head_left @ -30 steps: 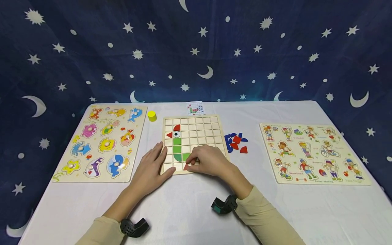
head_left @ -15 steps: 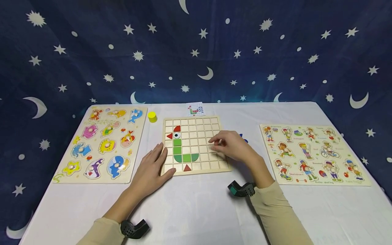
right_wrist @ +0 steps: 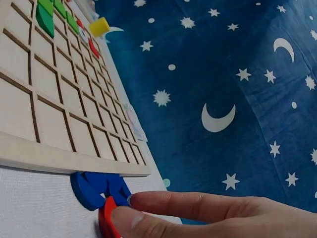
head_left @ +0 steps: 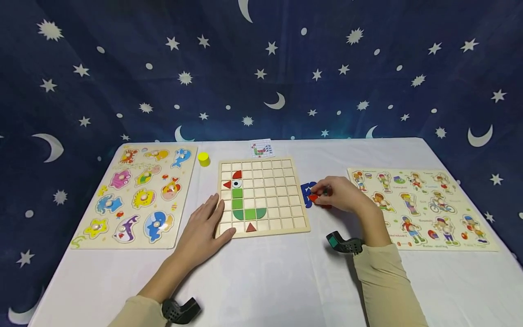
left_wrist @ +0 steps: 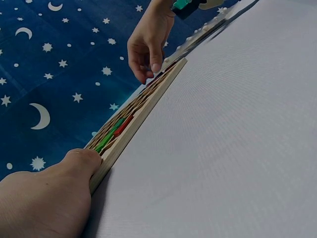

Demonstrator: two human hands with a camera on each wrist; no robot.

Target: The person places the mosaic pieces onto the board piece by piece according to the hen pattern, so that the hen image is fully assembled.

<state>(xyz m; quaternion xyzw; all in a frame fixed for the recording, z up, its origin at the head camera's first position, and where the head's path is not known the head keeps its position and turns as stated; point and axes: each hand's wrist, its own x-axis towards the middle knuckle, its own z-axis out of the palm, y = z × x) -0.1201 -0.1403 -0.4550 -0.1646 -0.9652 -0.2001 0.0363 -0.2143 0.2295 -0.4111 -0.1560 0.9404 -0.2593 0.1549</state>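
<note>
In the head view a wooden grid board [head_left: 264, 231] lies on the table. Red, green and eye-marked pieces form a bird shape on its left part, with a red triangle [head_left: 251, 227] in the bottom row. My left hand [head_left: 203, 231] rests against the board's left edge, fingers extended and thumb at the near corner. My right hand [head_left: 343, 194] is over loose pieces right of the board. Its thumb touches a red piece [right_wrist: 107, 218] in the right wrist view, the extended index finger close by. Blue pieces [right_wrist: 89, 191] lie alongside; the hand partly covers the pile.
A sea-animal knob puzzle [head_left: 135, 200] lies left, and a sports-figure puzzle [head_left: 421, 213] lies right, partly behind the right forearm. Behind the board are a small picture card [head_left: 261, 148] and a yellow cylinder [head_left: 204, 159]. A starry dark-blue cloth [head_left: 261, 81] hangs behind the table.
My right hand has let go of the red triangle in the bottom row and moved right, across the board, to the loose pieces. My left hand has stayed at the board's edge.
</note>
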